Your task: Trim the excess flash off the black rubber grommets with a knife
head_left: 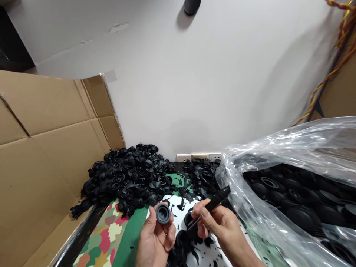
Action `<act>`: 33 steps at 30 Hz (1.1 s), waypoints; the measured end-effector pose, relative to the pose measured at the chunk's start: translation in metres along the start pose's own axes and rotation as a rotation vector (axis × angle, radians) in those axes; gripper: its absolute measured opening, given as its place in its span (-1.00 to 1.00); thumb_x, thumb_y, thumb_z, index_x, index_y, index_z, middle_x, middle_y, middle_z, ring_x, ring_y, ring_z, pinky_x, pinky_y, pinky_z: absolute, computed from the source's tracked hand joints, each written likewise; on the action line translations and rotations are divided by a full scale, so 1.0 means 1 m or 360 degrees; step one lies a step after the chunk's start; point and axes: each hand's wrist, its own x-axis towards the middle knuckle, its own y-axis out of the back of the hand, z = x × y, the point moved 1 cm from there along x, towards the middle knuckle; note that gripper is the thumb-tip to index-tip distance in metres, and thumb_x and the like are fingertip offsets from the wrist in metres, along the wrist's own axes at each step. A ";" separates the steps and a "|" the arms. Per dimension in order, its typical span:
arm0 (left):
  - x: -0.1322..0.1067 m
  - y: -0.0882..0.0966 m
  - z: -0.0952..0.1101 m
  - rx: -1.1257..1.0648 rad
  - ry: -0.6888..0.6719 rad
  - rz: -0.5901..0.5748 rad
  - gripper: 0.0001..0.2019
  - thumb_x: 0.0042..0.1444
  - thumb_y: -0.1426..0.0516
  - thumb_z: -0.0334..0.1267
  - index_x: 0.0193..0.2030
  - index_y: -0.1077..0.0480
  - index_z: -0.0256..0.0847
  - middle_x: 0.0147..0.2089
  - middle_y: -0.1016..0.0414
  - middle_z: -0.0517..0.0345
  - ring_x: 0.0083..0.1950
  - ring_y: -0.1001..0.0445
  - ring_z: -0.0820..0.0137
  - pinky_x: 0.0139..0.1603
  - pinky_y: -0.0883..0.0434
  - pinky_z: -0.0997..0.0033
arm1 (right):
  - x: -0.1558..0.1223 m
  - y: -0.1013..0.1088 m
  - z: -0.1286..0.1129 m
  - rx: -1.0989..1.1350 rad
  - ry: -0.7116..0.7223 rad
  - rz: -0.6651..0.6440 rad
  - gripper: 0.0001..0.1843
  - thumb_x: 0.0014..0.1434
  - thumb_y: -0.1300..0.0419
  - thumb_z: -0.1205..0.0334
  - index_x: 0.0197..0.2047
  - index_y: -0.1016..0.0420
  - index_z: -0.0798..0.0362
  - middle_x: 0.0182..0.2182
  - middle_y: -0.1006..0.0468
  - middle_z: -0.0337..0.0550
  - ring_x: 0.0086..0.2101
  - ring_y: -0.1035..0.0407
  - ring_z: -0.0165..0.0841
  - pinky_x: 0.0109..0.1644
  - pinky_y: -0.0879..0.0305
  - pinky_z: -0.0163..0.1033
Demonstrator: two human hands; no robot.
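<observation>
My left hand [157, 237] is closed round a small round black rubber cap [163, 213], its ringed hollow face turned up towards me. In my right hand [219, 224] is a slim knife [218, 199] with a thick black handle, held like a pen. Its thin metal end [194, 223] points down and left, apart from the cap. Just beyond that end, another round black rubber part [188, 219] shows partly behind my right fingers. Under both hands lies a white board [174, 202] strewn with black rubber scraps, and more black pieces [179, 248] gather between my wrists.
A large heap of black rubber parts [133, 174] stands at the back left beside a cardboard panel [55, 122]. Dark scraps [204, 174] lie near the wall sockets [198, 157]. On the right, an open clear plastic bag [236, 167] holds many black round parts [302, 215].
</observation>
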 end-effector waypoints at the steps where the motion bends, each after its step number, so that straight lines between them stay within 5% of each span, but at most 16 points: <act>1: 0.001 0.001 -0.001 -0.0001 -0.0003 0.0006 -0.60 -0.16 -0.28 0.03 -0.29 -0.46 -0.27 -0.51 -0.47 0.10 -0.65 -0.27 0.53 -0.72 -0.08 0.61 | 0.000 -0.001 0.001 0.0010 0.0004 -0.0021 -0.56 0.07 -0.14 -0.14 -0.42 -0.40 0.14 -0.70 -0.37 -0.26 -0.64 -0.24 -0.42 -0.52 -0.15 -0.32; 13: 0.000 0.005 -0.002 -0.0028 0.0051 -0.0081 -0.60 -0.13 -0.26 0.02 -0.23 -0.47 -0.24 -0.55 -0.45 0.15 -0.68 -0.26 0.54 -0.73 -0.07 0.62 | -0.004 -0.011 0.002 0.0063 -0.0080 -0.0206 -0.57 0.06 -0.14 -0.15 -0.44 -0.31 0.10 -0.61 -0.32 -0.28 -0.59 -0.22 -0.43 -0.51 -0.14 -0.32; 33: 0.002 0.008 -0.003 -0.0011 0.0023 0.0017 -0.56 -0.23 -0.32 0.01 -0.28 -0.48 -0.28 -0.54 -0.48 0.13 -0.68 -0.32 0.52 -0.77 -0.10 0.63 | -0.004 -0.013 0.010 -0.0019 -0.0019 -0.0117 -0.57 0.05 -0.15 -0.14 -0.47 -0.36 0.12 -0.55 -0.35 -0.21 -0.51 -0.23 -0.37 -0.43 -0.17 -0.28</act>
